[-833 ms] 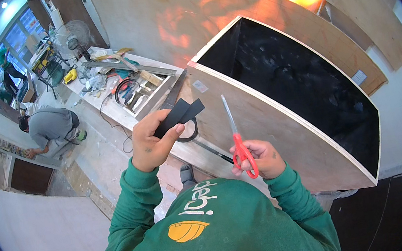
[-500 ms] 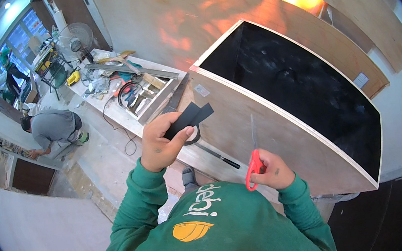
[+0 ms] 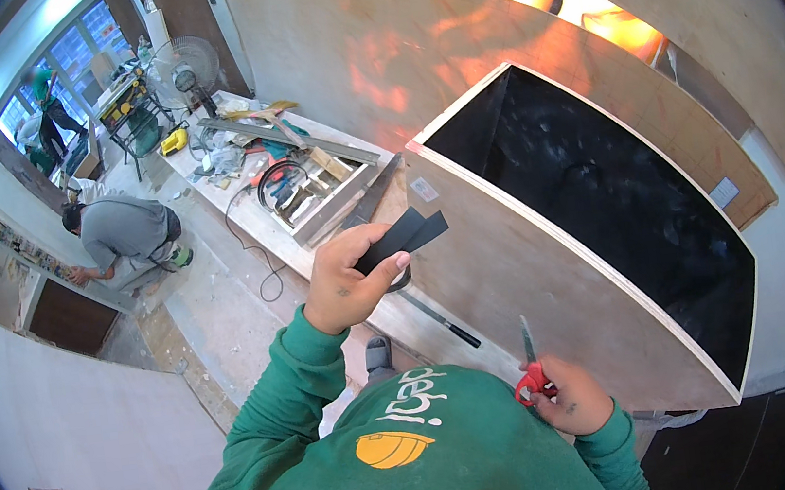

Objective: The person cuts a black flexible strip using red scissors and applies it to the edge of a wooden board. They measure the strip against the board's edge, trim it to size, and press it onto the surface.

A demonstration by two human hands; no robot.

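Observation:
My left hand [image 3: 344, 285] pinches two overlapping flat black strips [image 3: 422, 232] between thumb and fingers. Partly hidden behind that hand is a round dark roll [image 3: 404, 279], lying on the bench. My right hand [image 3: 576, 399] is closed around the red handles of a pair of scissors [image 3: 534, 380]; the blades point away from me and look together. Beside the hands stands a large wooden box [image 3: 509, 236] with a curved side and a black inside [image 3: 600, 175]. A long, thin tool with a black handle [image 3: 462, 335] lies at its base, between my hands.
A white bench [image 3: 230, 201] runs off to the far left, with a wooden tray [image 3: 333, 201] of tools and a cable on it. A standing fan [image 3: 186, 78] is behind. One person in grey [image 3: 128, 228] crouches at left; another in green [image 3: 45, 89] stands farther off.
The scissors in my right hand have dropped lower and nearer my body, and their blades look shorter from here. My left hand still holds the strips. The view has shifted slightly.

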